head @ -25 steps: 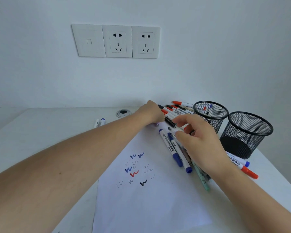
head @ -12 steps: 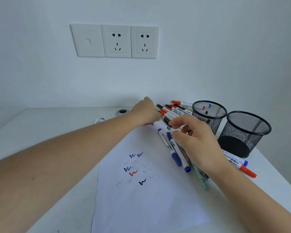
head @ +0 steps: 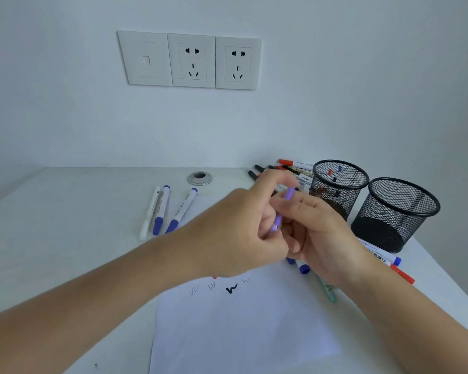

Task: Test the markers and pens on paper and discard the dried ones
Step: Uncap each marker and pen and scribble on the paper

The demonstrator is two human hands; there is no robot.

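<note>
Both my hands meet above the white paper [head: 243,330], holding a slim purple pen [head: 289,197] between them. My left hand [head: 238,233] grips its lower end, and my right hand [head: 319,233] pinches its upper part. Scribbled test marks [head: 231,288] show on the paper below my left hand. A pile of markers [head: 295,171] lies at the back, beside two black mesh cups. The near-left cup [head: 338,182] holds a few markers; nothing shows inside the right cup [head: 397,214]. More markers [head: 389,261] lie under my right wrist.
Three markers [head: 162,209] lie side by side on the white table [head: 65,225] left of the paper. A round cable grommet [head: 199,178] sits near the wall. Wall sockets [head: 192,60] are above. The table's right edge runs close behind the cups.
My hands left the marker pile and came together nearer me, lifting a purple pen. The view shifted, and the three markers on the left came into sight.
</note>
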